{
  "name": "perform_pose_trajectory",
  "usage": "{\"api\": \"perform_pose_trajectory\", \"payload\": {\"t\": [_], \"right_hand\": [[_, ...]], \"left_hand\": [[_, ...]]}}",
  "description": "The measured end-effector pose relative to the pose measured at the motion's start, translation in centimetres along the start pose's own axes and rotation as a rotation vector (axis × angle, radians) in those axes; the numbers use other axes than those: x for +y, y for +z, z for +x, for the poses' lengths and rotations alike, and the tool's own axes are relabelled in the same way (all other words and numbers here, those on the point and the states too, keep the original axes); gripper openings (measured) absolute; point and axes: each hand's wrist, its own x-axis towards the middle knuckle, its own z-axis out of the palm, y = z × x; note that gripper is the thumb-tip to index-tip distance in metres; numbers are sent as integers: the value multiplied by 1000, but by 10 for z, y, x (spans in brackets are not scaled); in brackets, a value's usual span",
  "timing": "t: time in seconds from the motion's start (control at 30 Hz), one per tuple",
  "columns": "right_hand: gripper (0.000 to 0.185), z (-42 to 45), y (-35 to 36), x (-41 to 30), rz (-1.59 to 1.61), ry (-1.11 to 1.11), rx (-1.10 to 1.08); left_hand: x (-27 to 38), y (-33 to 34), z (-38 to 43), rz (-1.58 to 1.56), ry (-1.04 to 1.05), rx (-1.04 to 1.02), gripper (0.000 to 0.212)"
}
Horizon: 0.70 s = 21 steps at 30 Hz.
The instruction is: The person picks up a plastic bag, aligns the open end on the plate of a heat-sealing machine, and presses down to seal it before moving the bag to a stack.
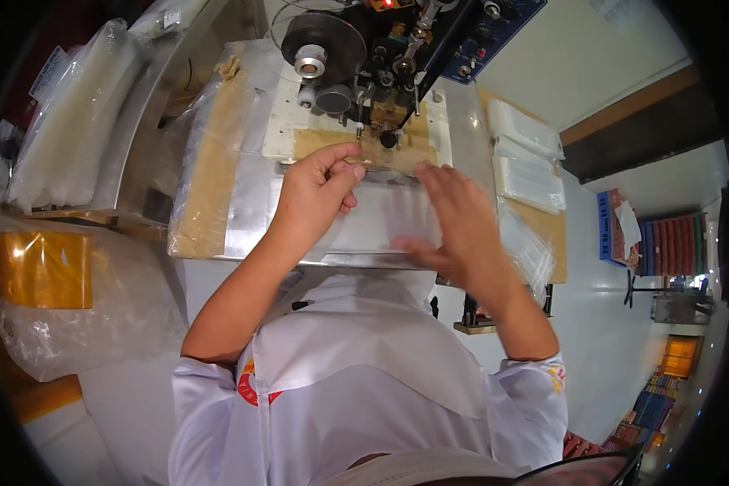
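In front of me stands a bench-top machine (pixel 389 112), apparently a ribbon coder, with a dark reel (pixel 334 45) and a blue control panel (pixel 492 36). Brown tape covers its front plate (pixel 322 143). My left hand (pixel 325 179) is at the plate's front edge, index finger stretched towards the tape and other fingers curled. Whether thin clear film sits in those fingers is unclear. Blurred by motion, my right hand (pixel 455 212) hovers at the plate's right front corner, fingers spread, nothing visible in it. Below both hands lies a shiny pale work surface (pixel 364 225).
Stacks of clear plastic bags (pixel 528 176) lie on a cardboard sheet at right. Plastic-wrapped brown board (pixel 203 206) edges the table's left side. Further left are a metal stand (pixel 143 121), a large bag bundle (pixel 79 121) and an amber film roll (pixel 45 270). Crates (pixel 671 246) stand far right.
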Motion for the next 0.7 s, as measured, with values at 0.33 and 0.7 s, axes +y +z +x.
{"api": "perform_pose_trajectory", "payload": {"t": [0.33, 0.7], "right_hand": [[58, -1, 2, 9, -112, -81, -57], [62, 25, 11, 52, -131, -148, -16]], "left_hand": [[1, 6, -1, -29, 14, -7, 37], [7, -15, -14, 340, 187, -24, 37]]}}
